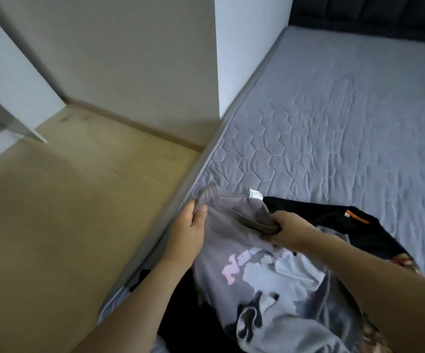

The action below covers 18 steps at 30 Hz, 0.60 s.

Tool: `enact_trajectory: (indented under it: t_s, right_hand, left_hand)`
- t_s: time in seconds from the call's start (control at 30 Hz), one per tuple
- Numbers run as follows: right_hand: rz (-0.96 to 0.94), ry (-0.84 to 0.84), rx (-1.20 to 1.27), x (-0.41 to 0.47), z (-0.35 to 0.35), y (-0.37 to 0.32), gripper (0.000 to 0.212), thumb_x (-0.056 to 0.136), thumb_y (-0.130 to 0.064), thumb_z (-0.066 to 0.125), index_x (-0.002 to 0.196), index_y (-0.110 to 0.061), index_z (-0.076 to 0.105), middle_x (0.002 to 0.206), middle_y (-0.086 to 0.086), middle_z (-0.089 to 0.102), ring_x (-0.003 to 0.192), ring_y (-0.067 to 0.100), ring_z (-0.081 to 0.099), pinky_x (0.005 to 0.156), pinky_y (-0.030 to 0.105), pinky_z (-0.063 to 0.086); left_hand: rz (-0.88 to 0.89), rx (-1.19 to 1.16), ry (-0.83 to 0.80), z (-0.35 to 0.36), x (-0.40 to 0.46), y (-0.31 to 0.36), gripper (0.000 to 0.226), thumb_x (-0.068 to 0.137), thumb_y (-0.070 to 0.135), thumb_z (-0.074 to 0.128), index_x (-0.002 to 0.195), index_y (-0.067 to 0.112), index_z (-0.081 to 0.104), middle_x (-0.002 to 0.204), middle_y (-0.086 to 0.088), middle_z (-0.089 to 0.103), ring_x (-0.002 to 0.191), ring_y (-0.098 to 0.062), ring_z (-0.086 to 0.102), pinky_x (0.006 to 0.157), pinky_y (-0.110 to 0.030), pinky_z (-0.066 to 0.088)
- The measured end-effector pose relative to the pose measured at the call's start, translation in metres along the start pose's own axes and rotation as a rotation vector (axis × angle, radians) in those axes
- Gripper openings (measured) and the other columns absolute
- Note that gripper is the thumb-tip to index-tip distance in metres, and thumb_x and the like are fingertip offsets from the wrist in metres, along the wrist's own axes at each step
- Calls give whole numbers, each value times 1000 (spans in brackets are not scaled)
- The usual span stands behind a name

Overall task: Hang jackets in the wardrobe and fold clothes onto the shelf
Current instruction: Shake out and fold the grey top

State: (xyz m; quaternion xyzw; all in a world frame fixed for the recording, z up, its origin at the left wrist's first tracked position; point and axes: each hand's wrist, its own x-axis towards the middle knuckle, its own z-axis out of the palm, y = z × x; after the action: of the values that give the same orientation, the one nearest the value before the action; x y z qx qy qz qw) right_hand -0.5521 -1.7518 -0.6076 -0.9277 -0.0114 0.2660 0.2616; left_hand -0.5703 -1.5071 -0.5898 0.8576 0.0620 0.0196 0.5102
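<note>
Left hand (189,229) fingers pinching grey sweatshirt (236,250) edge, right hand (286,229) fingers curled tight round its collar, above mattress (333,138)

A bed with a grey quilted mattress (333,128) carries the clothes at its near corner. A black garment (338,225) with a small orange tag lies flat on the mattress, and a grey sweatshirt (257,289) with a pink and pale print is heaped partly on top of it. Beside the bed runs a tan floor (66,212).
</note>
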Motion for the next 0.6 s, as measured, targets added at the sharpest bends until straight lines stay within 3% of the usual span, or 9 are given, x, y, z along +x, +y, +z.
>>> enact_trajectory:
  t_s: [0.1,0.2,0.27,0.33,0.43,0.53,0.6]
  right_hand:
    - [-12,76,86,-86,-78,-30,12,71,-42,68,68,-48,58,64,-11,62,57,4,60,50,19,47]
    - [-68,194,58,-169,-147,-61,9,72,-20,64,70,-27,59,73,-8,59,65,13,63,54,25,48]
    - [-74,292,75,-219,-185,-79,5,71,-11,59,70,-17,59,67,-8,58,62,12,59,49,20,42]
    - [-92,351,138,-262,-220,-97,4,69,-8,59,67,-11,58,57,-6,57,52,5,55,43,17,39]
    - [-166,412,214,-323,-268,-108,13,72,-4,58,62,-9,53,52,-3,50,51,14,48,50,28,39]
    - [-210,458,331,-380,-309,-100,7,77,-1,55,70,-2,57,59,3,51,57,20,49,53,28,40]
    - [-246,520,411,-417,-333,-90,5,80,-1,53,78,-5,55,67,6,52,64,21,49,57,30,40]
  left_hand:
    - [102,32,-17,-40,-36,100,26,100,25,49,75,32,50,76,23,62,69,7,55,61,-9,37]
    - [187,31,-6,-75,-73,201,15,100,25,50,89,17,57,85,-3,67,81,-18,60,67,-24,40]
    - [200,-4,82,-90,-95,259,18,100,24,49,94,10,58,89,-11,66,83,-25,60,70,-30,43]
    - [195,-65,161,-102,-114,309,18,101,24,48,90,12,55,84,-7,63,77,-20,57,69,-31,43]
    - [303,-28,240,-113,-139,370,20,101,23,47,83,13,48,69,-2,53,64,-16,47,60,-30,35]
    - [439,194,332,-126,-171,430,24,101,32,44,80,22,36,59,7,43,60,-21,45,55,-33,28]
    - [546,429,420,-130,-196,467,25,101,37,40,83,21,38,61,0,50,61,-34,49,54,-33,28]
